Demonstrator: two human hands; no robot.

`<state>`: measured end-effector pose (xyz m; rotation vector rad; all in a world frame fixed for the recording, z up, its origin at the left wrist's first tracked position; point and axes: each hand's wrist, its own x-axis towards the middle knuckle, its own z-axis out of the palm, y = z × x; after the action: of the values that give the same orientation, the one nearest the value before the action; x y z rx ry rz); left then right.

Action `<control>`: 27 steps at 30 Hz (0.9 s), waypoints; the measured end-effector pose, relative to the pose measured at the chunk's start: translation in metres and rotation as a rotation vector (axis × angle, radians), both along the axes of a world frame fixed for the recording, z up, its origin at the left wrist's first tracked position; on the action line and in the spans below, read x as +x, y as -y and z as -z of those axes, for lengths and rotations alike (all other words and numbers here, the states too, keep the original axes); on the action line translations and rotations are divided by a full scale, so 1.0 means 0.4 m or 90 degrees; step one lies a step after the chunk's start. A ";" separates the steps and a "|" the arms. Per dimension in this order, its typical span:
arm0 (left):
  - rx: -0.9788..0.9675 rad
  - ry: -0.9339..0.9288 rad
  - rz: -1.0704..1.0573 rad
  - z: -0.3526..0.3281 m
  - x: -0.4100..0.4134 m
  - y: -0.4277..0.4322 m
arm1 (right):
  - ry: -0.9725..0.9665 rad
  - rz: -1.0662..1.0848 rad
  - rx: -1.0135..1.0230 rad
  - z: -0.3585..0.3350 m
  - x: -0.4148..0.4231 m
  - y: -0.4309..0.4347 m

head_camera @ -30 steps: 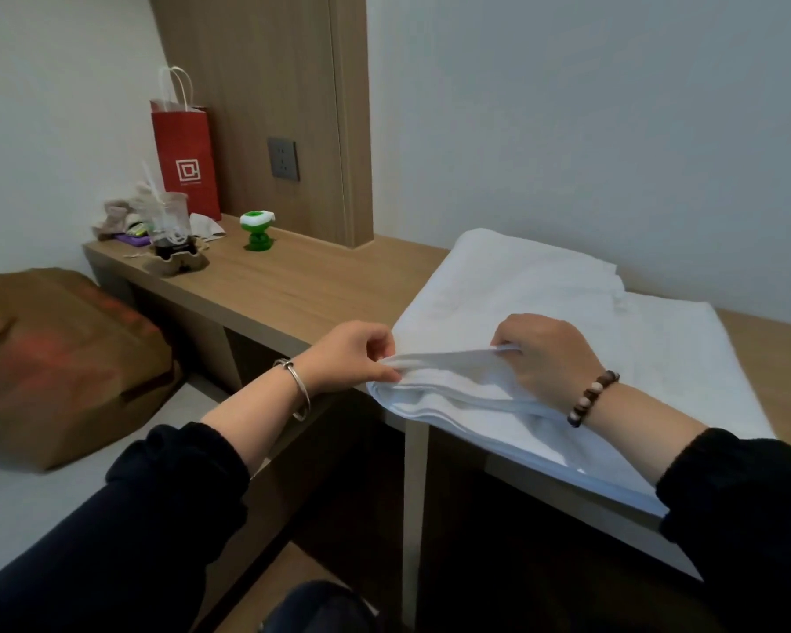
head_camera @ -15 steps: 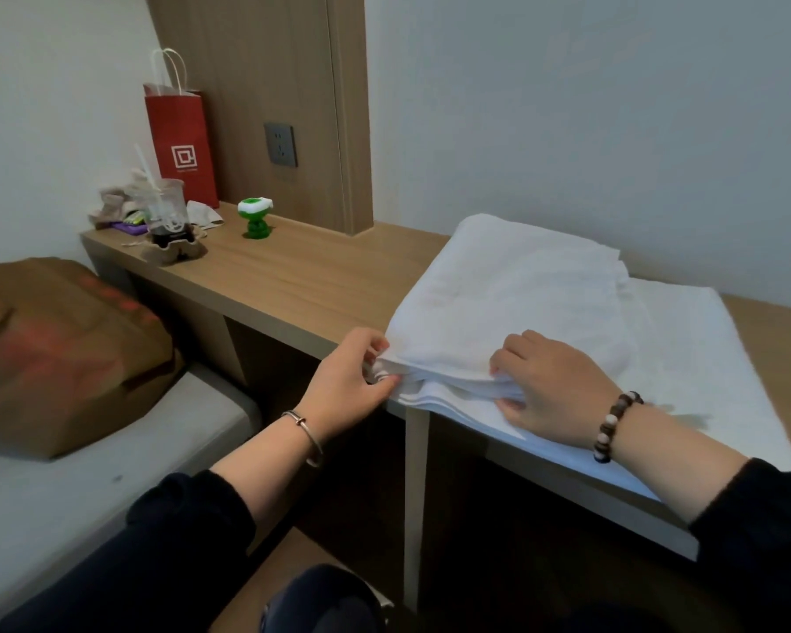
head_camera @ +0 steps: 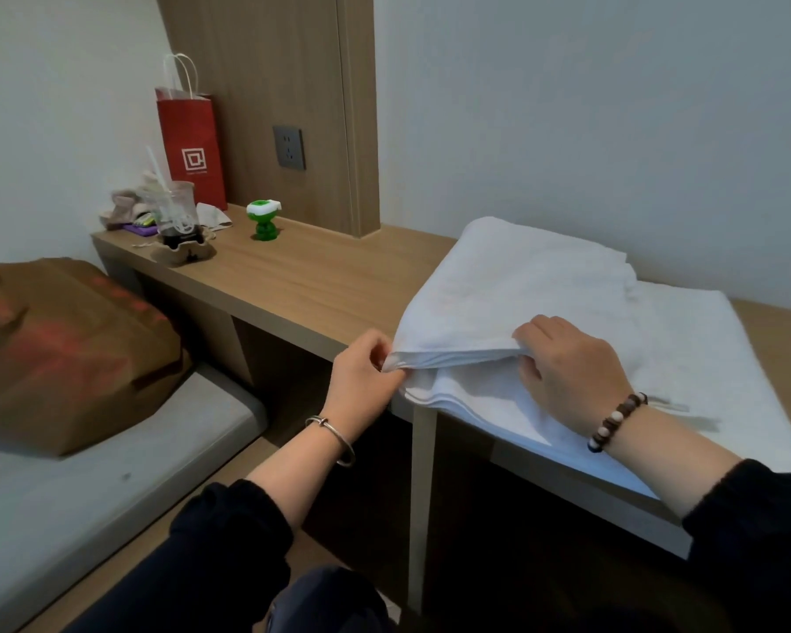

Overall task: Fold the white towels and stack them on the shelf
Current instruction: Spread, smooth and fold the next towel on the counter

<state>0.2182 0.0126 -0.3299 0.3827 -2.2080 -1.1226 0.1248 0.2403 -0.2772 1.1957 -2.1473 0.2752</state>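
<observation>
A folded white towel [head_camera: 517,285] lies on top of another white towel [head_camera: 704,354] spread flat over the right part of the wooden shelf [head_camera: 311,285]. My left hand [head_camera: 366,372] pinches the near left corner of the folded towel at the shelf's front edge. My right hand [head_camera: 571,372] grips the towel's near edge a little to the right, its fingers tucked under the upper layers. The edge between both hands is lifted slightly off the lower layers.
A red paper bag [head_camera: 193,143], a plastic cup with a straw [head_camera: 174,217], small clutter and a green figurine [head_camera: 264,220] stand at the shelf's far left. A wall socket [head_camera: 288,147] sits on the wooden panel. A brown bag [head_camera: 65,349] lies on the grey bed [head_camera: 88,486] at left.
The upper fold has been drawn forward to the shelf's front edge. Both hands shifted along the near edge, and now they lift it slightly.
</observation>
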 end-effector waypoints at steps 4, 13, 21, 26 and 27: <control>-0.045 -0.061 -0.046 -0.002 0.005 -0.008 | -0.052 -0.015 -0.060 -0.011 -0.013 -0.005; -0.028 0.112 -0.059 0.018 0.010 0.000 | -0.009 -0.041 0.151 0.023 0.008 -0.011; -0.438 0.223 -0.209 -0.058 -0.044 0.145 | 0.127 0.181 0.230 0.017 -0.019 -0.086; -0.637 -0.018 0.077 -0.084 -0.079 0.039 | 0.174 0.153 0.224 0.005 -0.020 -0.066; -0.619 0.025 0.112 -0.074 -0.084 0.006 | 0.185 0.163 0.255 -0.005 -0.019 -0.056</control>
<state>0.1845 0.0101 -0.3001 -0.2150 -2.5418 -0.0198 0.1172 0.2626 -0.2753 1.1252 -2.6703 -0.1088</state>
